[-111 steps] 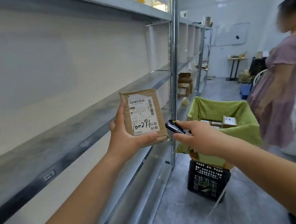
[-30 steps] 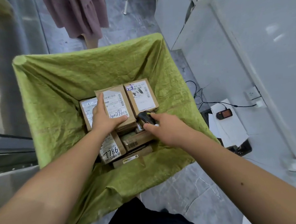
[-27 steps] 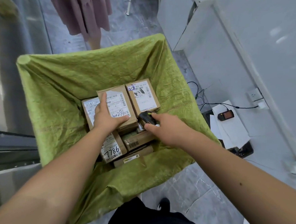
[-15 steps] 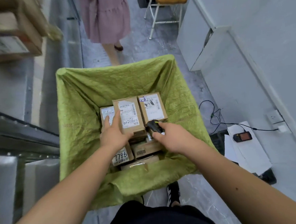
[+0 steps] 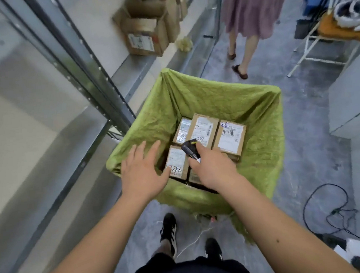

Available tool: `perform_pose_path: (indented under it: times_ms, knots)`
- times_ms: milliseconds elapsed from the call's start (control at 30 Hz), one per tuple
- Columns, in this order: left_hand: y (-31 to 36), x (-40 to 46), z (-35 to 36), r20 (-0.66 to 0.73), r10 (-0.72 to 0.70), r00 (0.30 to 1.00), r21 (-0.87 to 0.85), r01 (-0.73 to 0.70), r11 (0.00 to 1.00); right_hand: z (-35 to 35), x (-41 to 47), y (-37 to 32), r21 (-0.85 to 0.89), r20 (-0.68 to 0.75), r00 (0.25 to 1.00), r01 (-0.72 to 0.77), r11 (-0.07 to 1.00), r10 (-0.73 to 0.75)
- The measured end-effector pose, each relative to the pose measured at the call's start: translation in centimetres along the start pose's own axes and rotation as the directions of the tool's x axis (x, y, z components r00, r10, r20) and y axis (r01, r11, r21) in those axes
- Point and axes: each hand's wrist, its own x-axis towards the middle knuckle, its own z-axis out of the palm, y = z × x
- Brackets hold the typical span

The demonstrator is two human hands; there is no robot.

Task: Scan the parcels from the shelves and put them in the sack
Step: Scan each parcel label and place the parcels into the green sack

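Right hand [image 5: 212,168] grips scanner [image 5: 190,149], nose pointing up-left over sack [image 5: 258,118].

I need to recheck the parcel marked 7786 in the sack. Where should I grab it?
Judging by its pose, take the 7786 parcel from above, pinching its two long side edges: it lies flat, label up, among other boxes in the green sack, so only its top is exposed.

At twelve o'clock a person in a mauve skirt [image 5: 253,9] stands on the grey floor [image 5: 305,110]. A white folding chair [image 5: 325,38] is at two o'clock; a black cable [image 5: 329,209] loops at four o'clock.
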Motion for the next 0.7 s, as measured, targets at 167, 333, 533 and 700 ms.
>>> perform_pose_path:
  times_ms: [167,333,533,700]
  knots:
    - [-2.9,-6.8,-2.1,-0.088,-0.246,0.965,-0.068,0.24,0.968,1.0,-1.7,-4.2,-0.022,0.072,0.976,0.208,0.978,-0.206]
    - [-7.9,-15.6,-2.8,-0.142,-0.494,0.858,-0.072,0.488,0.87,3.5,-3.8,-9.5,-0.056,0.173,0.898,0.418,0.907,-0.403]
    - [-12.7,-27.3,-2.9,-0.163,-0.746,0.646,-0.085,0.744,0.663,9.6,-9.7,-17.5,-0.127,0.296,0.715,0.687,0.716,-0.633]
    - [-14.5,-38.2,-2.1,-0.177,-0.877,0.446,-0.181,0.861,0.475,15.7,-18.3,-22.3,-0.126,0.423,0.531,0.837,0.533,-0.734]
